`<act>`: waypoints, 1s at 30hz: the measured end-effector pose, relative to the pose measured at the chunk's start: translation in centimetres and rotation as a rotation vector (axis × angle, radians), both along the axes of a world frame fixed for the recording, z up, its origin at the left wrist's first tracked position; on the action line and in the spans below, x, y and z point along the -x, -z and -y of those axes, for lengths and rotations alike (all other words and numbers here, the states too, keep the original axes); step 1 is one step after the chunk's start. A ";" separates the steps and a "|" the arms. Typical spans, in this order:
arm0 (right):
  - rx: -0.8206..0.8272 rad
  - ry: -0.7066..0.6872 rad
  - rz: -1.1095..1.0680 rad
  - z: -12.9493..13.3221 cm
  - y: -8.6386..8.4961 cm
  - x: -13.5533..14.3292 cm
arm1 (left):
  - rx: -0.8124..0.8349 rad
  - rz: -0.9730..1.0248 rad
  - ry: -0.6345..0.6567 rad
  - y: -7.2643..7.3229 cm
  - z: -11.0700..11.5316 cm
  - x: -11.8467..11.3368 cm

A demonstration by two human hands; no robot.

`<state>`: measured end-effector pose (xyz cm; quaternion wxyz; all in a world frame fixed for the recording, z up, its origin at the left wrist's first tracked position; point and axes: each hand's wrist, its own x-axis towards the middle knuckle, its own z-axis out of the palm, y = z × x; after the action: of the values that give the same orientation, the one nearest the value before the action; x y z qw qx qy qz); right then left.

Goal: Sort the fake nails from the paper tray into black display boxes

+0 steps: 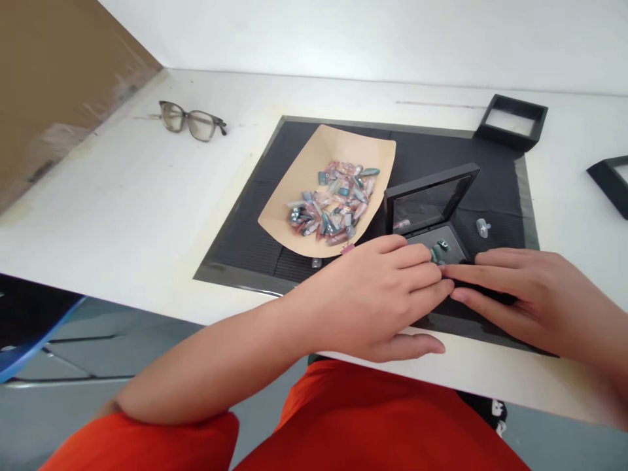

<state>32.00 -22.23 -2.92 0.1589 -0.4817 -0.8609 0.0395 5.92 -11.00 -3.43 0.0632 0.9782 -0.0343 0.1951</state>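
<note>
Black case (pixel 432 230) partly hidden behind left hand (pixel 392 291)

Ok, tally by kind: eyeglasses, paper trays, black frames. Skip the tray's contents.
Eyeglasses: 1 pair
Paper tray: 1
Black frames: 3 (one hinged open, one cut off by the picture's right edge)
Total: 5

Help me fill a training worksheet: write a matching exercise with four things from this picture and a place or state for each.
1. eyeglasses
2. tan tray
3. black case
4. gray nail with a star

A. hinged open, lid raised
B. alone on the black mat, just beyond the right hand
C. on the white table, off the mat
D. heaped with mixed-color nails

Pairs: 1-C, 2-D, 3-A, 4-B
</note>
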 end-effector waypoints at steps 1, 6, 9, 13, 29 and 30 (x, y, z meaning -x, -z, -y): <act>-0.003 -0.002 0.001 0.0 -0.1 0.0 | -0.001 -0.006 -0.003 0.0 0.0 0.0; 0.045 0.006 -0.069 0.2 -0.4 -0.2 | -0.004 -0.018 -0.013 0.1 0.0 0.0; 0.069 0.019 -0.093 0.2 -0.5 -0.4 | -0.002 -0.011 -0.013 0.1 0.0 0.1; 0.072 0.052 -0.088 0.2 -0.2 -0.7 | -0.027 0.023 -0.011 -0.1 -0.1 0.1; -0.057 0.181 -0.089 1.1 1.0 -1.6 | 0.149 0.010 -0.646 -5.0 -7.5 5.6; -0.047 0.179 -0.060 1.4 1.4 -1.8 | 0.192 -0.079 -0.665 -5.1 -8.3 6.1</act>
<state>33.79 -23.65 -4.27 0.1989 -0.5513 -0.8100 0.0194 -0.19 -2.73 1.63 0.0892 0.9322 0.3074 0.1691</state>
